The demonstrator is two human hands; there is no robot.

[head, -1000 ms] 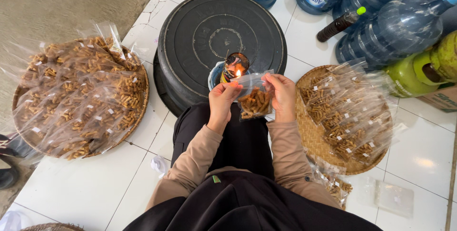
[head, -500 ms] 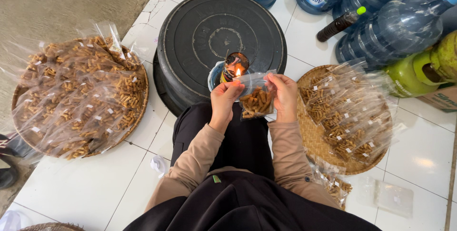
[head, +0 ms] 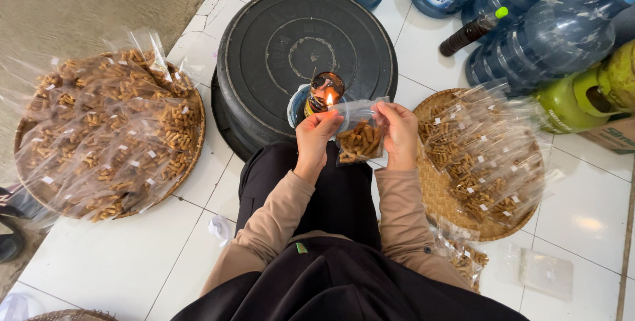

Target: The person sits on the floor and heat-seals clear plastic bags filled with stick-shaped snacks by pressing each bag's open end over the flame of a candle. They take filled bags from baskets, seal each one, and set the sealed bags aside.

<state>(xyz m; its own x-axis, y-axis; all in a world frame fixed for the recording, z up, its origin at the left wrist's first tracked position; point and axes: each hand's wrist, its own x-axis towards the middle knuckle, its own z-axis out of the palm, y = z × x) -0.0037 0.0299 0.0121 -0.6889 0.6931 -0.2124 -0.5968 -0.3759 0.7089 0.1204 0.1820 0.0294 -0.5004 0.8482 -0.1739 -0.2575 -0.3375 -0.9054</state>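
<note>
Fingers of left hand point(head: 316, 130) and right hand point(head: 399, 132) pinch closed on the snack bag point(head: 357, 137) beside the lamp flame point(head: 329, 99), at the black tub's point(head: 301, 49) near edge. Risk: lingering heat could melt through the plastic or burn fingertips.

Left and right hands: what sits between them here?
In the head view, a clear plastic bag of brown snack sticks spans between the left hand and the right hand, its top edge near the small flame.

Almost nothing moved since a second ago. Your left hand point(head: 316, 132) and right hand point(head: 399, 132) have only nudged the clear snack bag point(head: 357, 137), its top edge now a touch closer to the flame point(head: 329, 98).
</note>
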